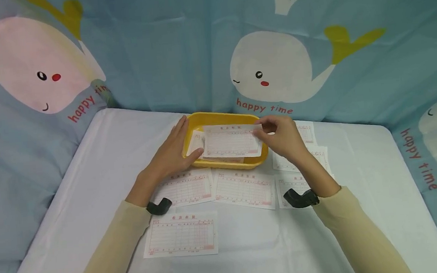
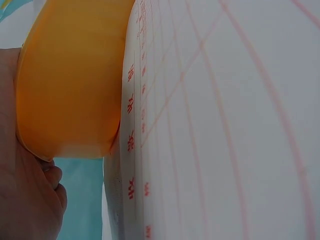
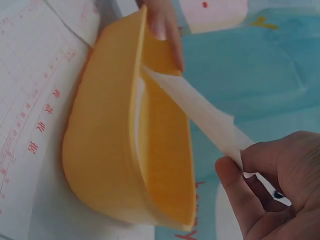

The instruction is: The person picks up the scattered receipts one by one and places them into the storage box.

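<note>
While the left hand (image 1: 169, 151) holds the left end of a yellow, rounded rectangular plastic tray (image 1: 226, 166), thumb over the rim and fingers along the outside, the right hand (image 1: 282, 138) pinches a white rectangular paper slip printed in red (image 1: 232, 140) between thumb and fingers. That slip slants over the tray's opening, right edge raised, above other slips (image 1: 194, 142) inside. More red-printed white paper slips (image 1: 245, 190) lie before the tray and to its right. Behind the tray hangs a blue whale-patterned curtain (image 1: 181, 58).
</note>
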Action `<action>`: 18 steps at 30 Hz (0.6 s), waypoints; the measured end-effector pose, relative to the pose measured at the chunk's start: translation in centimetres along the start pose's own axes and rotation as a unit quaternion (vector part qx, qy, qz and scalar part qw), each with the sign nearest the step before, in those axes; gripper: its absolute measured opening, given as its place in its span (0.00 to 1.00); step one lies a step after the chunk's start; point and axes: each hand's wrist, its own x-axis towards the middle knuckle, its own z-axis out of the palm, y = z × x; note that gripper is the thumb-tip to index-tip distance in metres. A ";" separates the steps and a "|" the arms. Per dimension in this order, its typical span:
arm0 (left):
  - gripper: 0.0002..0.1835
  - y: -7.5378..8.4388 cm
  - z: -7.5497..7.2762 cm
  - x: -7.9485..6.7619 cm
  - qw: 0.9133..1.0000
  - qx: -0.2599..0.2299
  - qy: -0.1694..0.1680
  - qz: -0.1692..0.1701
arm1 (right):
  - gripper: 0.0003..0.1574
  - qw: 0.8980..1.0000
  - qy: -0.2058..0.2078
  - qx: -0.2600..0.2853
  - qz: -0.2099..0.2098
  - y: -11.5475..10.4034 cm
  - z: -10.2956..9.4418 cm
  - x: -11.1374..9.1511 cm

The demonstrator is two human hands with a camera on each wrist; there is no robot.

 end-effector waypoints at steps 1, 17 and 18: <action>0.57 0.0 0.0 -0.1 1.000 -0.001 -0.001 -0.001 | 0.13 1.000 -0.005 -0.001 0.001 -0.1 0.3 0.3; 0.57 -0.2 0.0 0.1 1.000 -0.017 0.000 0.001 | 0.14 0.992 -0.076 -0.101 -0.001 -0.6 2.1 3.2; 0.57 -0.2 0.0 0.1 1.000 -0.016 0.000 0.000 | 0.15 0.992 -0.078 -0.104 -0.004 -0.5 2.0 3.1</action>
